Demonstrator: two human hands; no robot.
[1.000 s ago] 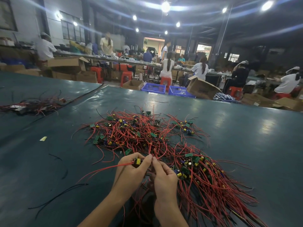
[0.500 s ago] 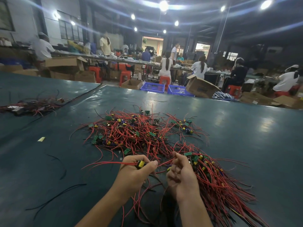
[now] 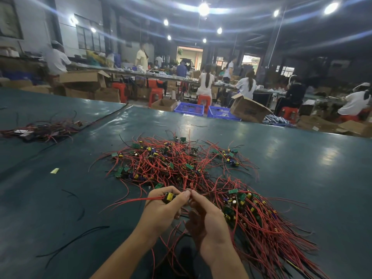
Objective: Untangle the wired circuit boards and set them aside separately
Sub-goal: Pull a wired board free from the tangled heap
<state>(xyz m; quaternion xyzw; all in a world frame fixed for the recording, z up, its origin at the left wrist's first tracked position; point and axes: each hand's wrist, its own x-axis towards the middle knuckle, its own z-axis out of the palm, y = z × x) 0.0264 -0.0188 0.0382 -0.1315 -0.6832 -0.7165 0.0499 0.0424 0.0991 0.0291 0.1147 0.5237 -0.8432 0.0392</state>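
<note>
- Two hands: left hand is gripping one circuit board, right hand is pinching red wires beside it.
- Easing slowly is probably sparing the pile fresh knots.

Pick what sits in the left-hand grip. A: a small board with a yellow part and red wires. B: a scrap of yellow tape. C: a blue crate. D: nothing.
A: the left-hand grip curls round a small board with a yellow part, its red wires trailing off to the left.
</note>
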